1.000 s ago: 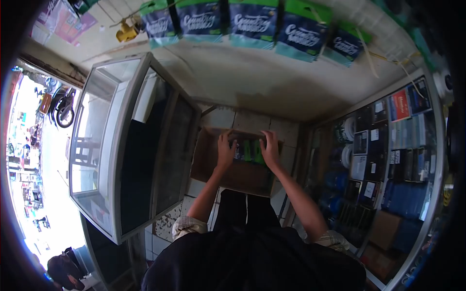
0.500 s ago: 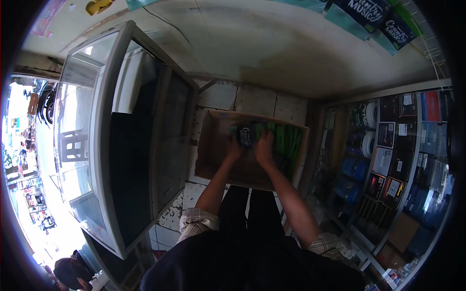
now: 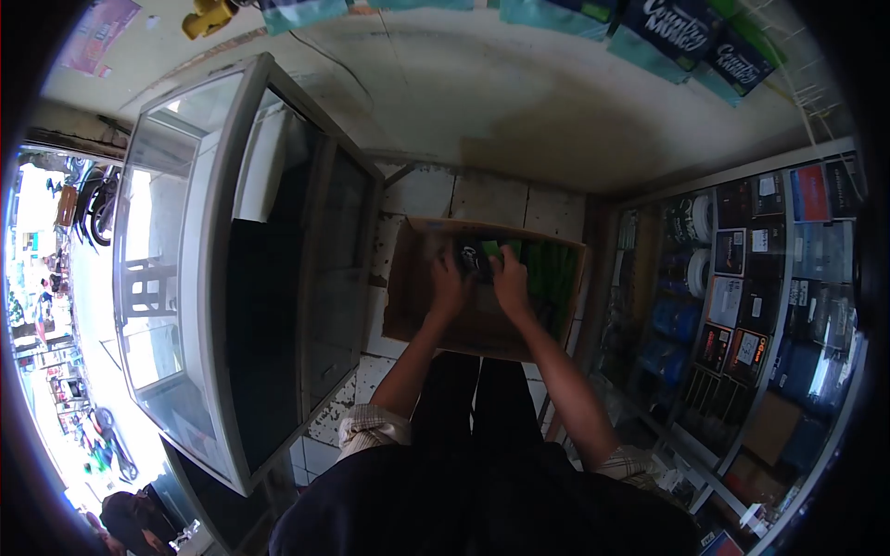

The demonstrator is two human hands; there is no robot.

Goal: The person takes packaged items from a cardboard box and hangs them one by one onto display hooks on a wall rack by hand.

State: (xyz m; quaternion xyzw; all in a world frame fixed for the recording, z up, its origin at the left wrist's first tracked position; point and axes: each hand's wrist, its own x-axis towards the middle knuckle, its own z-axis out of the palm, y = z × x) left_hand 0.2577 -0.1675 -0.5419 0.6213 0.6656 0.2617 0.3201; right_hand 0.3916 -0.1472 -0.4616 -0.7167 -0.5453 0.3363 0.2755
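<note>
An open cardboard box (image 3: 436,335) stands on the tiled floor between my legs and the wall. Inside it, a dark packet with white lettering (image 3: 475,259) lies between my two hands. My left hand (image 3: 449,285) is at the packet's left side, fingers curled around its edge. On the other side, my right hand (image 3: 509,280) has its fingers closed on the packet's right edge, where green shows. Several green packets (image 3: 549,278) stand side by side in the right part of the box.
A glass cabinet (image 3: 255,269) is at the left and a glass display case (image 3: 788,269) with boxed goods at the right. Packets (image 3: 672,37) hang along the top. A person's head (image 3: 134,521) shows at the lower left.
Since one second ago the view has shifted and my hands have come closer together, around a dark packet inside the box. Over the last half second they have barely moved.
</note>
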